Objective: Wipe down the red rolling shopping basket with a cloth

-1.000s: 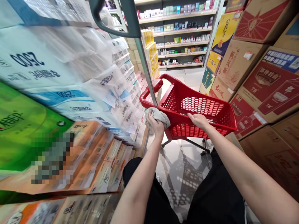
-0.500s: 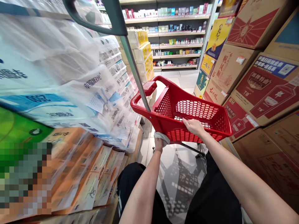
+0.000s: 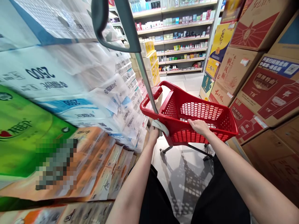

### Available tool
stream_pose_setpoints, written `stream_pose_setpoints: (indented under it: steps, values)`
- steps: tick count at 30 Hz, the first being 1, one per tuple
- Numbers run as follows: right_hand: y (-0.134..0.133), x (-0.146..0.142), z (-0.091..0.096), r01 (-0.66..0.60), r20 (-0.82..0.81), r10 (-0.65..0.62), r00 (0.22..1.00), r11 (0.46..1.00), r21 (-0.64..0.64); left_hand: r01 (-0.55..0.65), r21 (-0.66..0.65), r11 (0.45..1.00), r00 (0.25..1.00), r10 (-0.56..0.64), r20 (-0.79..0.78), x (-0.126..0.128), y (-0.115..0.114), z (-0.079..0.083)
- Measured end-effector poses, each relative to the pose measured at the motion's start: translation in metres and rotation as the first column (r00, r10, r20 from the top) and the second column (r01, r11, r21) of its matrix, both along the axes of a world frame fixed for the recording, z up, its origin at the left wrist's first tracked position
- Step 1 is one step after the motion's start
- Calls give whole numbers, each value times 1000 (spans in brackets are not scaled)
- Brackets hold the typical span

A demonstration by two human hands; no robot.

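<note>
A red plastic shopping basket cart (image 3: 203, 112) with perforated sides stands in front of me on thin metal legs. My right hand (image 3: 199, 127) is closed over the cart's near top rim. At the cart's left end, my left hand (image 3: 154, 132) presses a pale grey cloth (image 3: 161, 127) against the red side panel, below the handle post. A metal post (image 3: 148, 82) rises from that end to a dark grey handle (image 3: 116, 40). The basket's visible inside holds nothing that I can make out.
Stacked white paper packs (image 3: 93, 87) line my left, with green packs (image 3: 30, 133) and orange packs (image 3: 93, 165) nearer. Cardboard cartons (image 3: 261, 81) rise close on the right. Across the aisle stand shelves of small products (image 3: 182, 35). Pale floor tiles (image 3: 173, 168) lie under the cart.
My left hand and the cloth have moved up along the cart's side toward the post's base. My right hand stays on the rim. The view has shifted slightly.
</note>
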State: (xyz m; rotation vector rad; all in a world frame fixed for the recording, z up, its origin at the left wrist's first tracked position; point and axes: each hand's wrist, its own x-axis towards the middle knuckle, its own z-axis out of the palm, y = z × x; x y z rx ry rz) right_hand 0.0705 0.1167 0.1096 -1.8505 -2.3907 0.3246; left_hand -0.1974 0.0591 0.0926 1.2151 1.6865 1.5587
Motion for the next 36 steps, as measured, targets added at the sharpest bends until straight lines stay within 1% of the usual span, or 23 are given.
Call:
stream_pose_setpoints:
  steps: [1,2,3,4,5,6,7,8,9,10,11,12,14,15,17,21,24,27,30,32,34,36]
  values:
    - [0,3,0,4,-1,-4,1000,1000,-4,-24,29,999,997,26,-75,-3,-7,3]
    - [1,6,-1,8,-1,-8,1000,1000,-10,-78,75,994,986,88,-143,-5,-13,8]
    - [1,8,-2,11,-1,-11,1000,1000,-18,-153,139,978,965,179,-193,-6,-18,15]
    - [1,10,-2,13,-1,-13,1000,1000,-24,-229,215,949,935,276,-221,-5,-22,24]
    - [1,11,-3,14,-3,-14,1000,1000,-27,-278,289,916,906,350,-238,-4,-25,34]
    - [0,12,-3,12,-6,-12,1000,999,-30,-286,350,892,885,386,-261,-3,-25,44]
    - [-1,12,-3,9,-12,-9,1000,1000,-28,-245,391,887,872,378,-311,-1,-24,54]
    - [-2,11,-3,5,-18,-5,1000,1000,-24,-170,406,898,857,338,-389,2,-22,63]
    - [-3,10,-3,1,-24,-2,1000,1000,-20,-87,388,917,825,285,-488,3,-18,70]
    - [-5,9,-2,-1,-29,0,1000,1000,-18,-20,353,935,776,237,-584,5,-14,75]
    - [-7,8,-2,-2,-31,1,1000,1000,-18,22,312,950,716,203,-668,5,-9,79]
    - [-8,6,-1,0,-33,-1,999,1000,-17,40,277,960,653,185,-734,5,-4,81]
    - [-11,3,0,7,-33,-7,999,1000,-15,23,248,969,554,194,-810,3,6,82]
    - [-12,3,1,10,-35,-10,999,1000,-12,6,245,969,520,207,-829,2,10,82]
    - [-14,2,0,19,-44,-20,999,1000,-3,-36,255,966,476,241,-846,0,17,81]
    - [-17,3,1,50,-40,-50,998,999,-9,-82,261,962,434,270,-859,-1,25,81]
    - [-16,-2,6,56,3,-56,998,998,-18,-75,255,964,447,261,-856,-4,24,82]
    - [-15,-20,17,92,2,-92,996,996,-19,-76,230,970,456,239,-857,-9,19,82]
    - [-19,-51,27,81,-98,-85,992,996,-44,-52,168,984,437,174,-883,-17,12,85]
    - [-25,-70,30,58,-144,-65,987,997,-52,-18,121,993,431,116,-895,-24,6,88]
    - [-32,-81,30,61,-145,-64,987,998,-27,39,67,997,418,44,-907,-31,1,93]
    - [-37,-85,30,65,-130,-66,989,998,-14,98,23,995,394,-18,-919,-35,-4,98]
